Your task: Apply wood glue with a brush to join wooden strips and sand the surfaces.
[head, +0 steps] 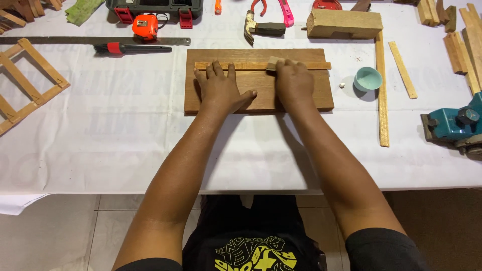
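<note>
From the head camera we look down on a worktop (125, 145) covered in white cloth. In the upper middle of the frame lies a brown wooden board (261, 103), and along its far part rests a thin, paler wooden strip (251, 65) running left to right.

Our left hand (221, 88) lies flat on the board with its fingers spread, the fingertips reaching onto the strip and the thumb stretched out toward the right. Our right hand (294, 83) sits just beside it, curled over a small pale sanding block (273, 62) and pressing it onto the strip; only the block's left end shows past the fingers.

Right of the board, a small pale green bowl (367, 79) stands near a long wooden slat (382, 95) that runs down the frame, with a shorter slat (402, 69) further right. At the right edge sits a teal power planer (454, 125).

Along the top of the frame we see a hammer (262, 28), pink-handled pliers (281, 10), a chunky wood block (344, 24), an orange tape measure (145, 26) and a dark toolbox (153, 7). Below these, at upper left, lie a hand saw blade (95, 40) and a black brush with a red band (131, 48). A wooden lattice frame (25, 85) occupies the left edge.
</note>
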